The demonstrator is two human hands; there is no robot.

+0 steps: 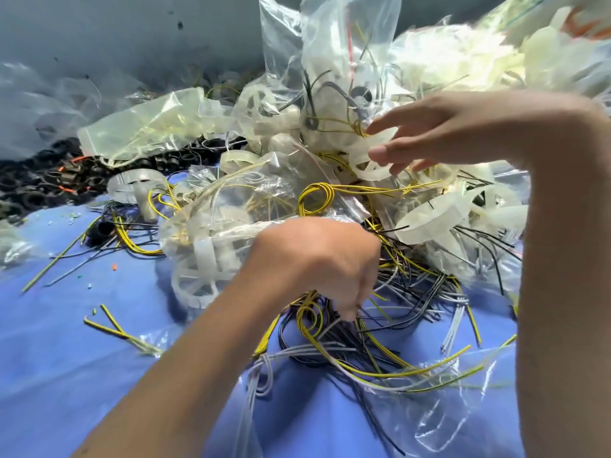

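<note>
**Left hand down in the wires, right hand spread over a white ring**

Far left: heap of black rings (43, 183), blurred and cut off by the frame edge. Just right of it, a clear bag (142, 127) lying across the pile, contents hard to make out. Below both, blue cloth (66, 358) strewn with loose yellow-green strands.

Centre: left hand (317, 259) seen knuckles up, forearm entering from the lower edge. Fingers (350, 309) curled downward and bunched together, tips pinching strands of the tangle of wires (380, 345). Tips smeared by motion blur; exact strand impossible to tell. Tangle of black, grey and yellow-green lengths spread on the cloth directly under and to the right of that hand, partly under clear film.

Right of centre, higher up: right hand (456, 133), forearm dropping out of the lower right edge. Fingers straight and fanned apart, gripping nothing, fingertips (380, 153) touching a translucent white plastic ring (367, 170) on top of the heap. Lower fingers hidden behind the ring.

Behind and to the far right: upright clear bags (330, 44) of white parts, blurred, cropped at the top.
</note>
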